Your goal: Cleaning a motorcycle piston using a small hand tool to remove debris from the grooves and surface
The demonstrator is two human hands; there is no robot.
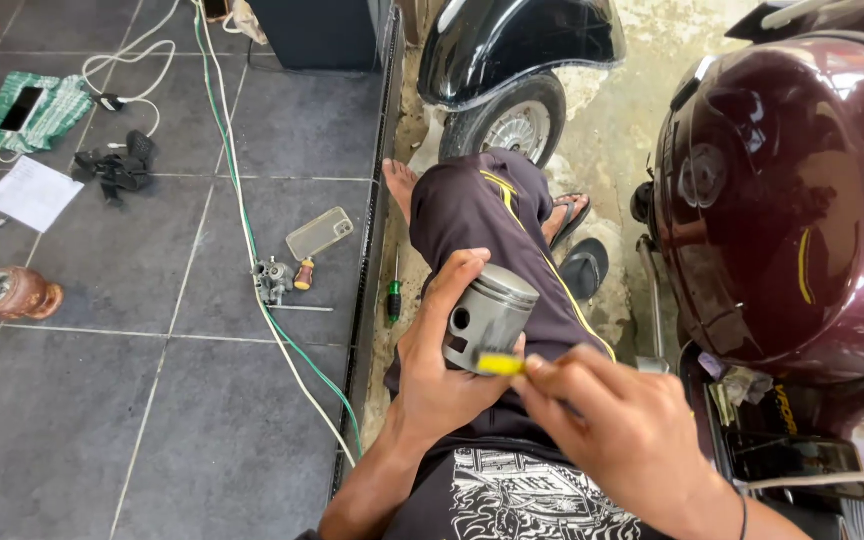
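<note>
Nearest the camera, the right hand [624,432] pinches a small yellow tool [500,364] between thumb and fingertips, its tip pressed against the lower edge of a grey metal piston [489,316]. The left hand [439,360] wraps around the piston from the left, fingers curled over its top and thumb under it, holding it firmly above the person's lap, so the hand hides much of the piston's near side; a round pin hole shows on its wall. Under both hands lies the dark trouser leg [492,215] with a yellow stripe, stretched forward to a bare foot [399,183] at the edge of the tiled floor [102,430]. Just left of the knee a green-handled screwdriver [393,298] stands against the metal drain grate [364,290]. Farther left on the tiles sit a small carburettor [272,279], a little orange-capped bottle [304,274] and a phone in a clear case [320,233], with a white and green cable [252,250] running past them. Beyond those lie a brown ceramic jug [14,293], a sheet of paper [33,193], black straps [117,167] and a green cloth with a phone on it [30,110]. To the right a dark red scooter body [792,200] crowds close beside the hands, and black sandals [582,265] rest by it. Farthest off stands the wheel [517,125] under a black mudguard [517,40].
</note>
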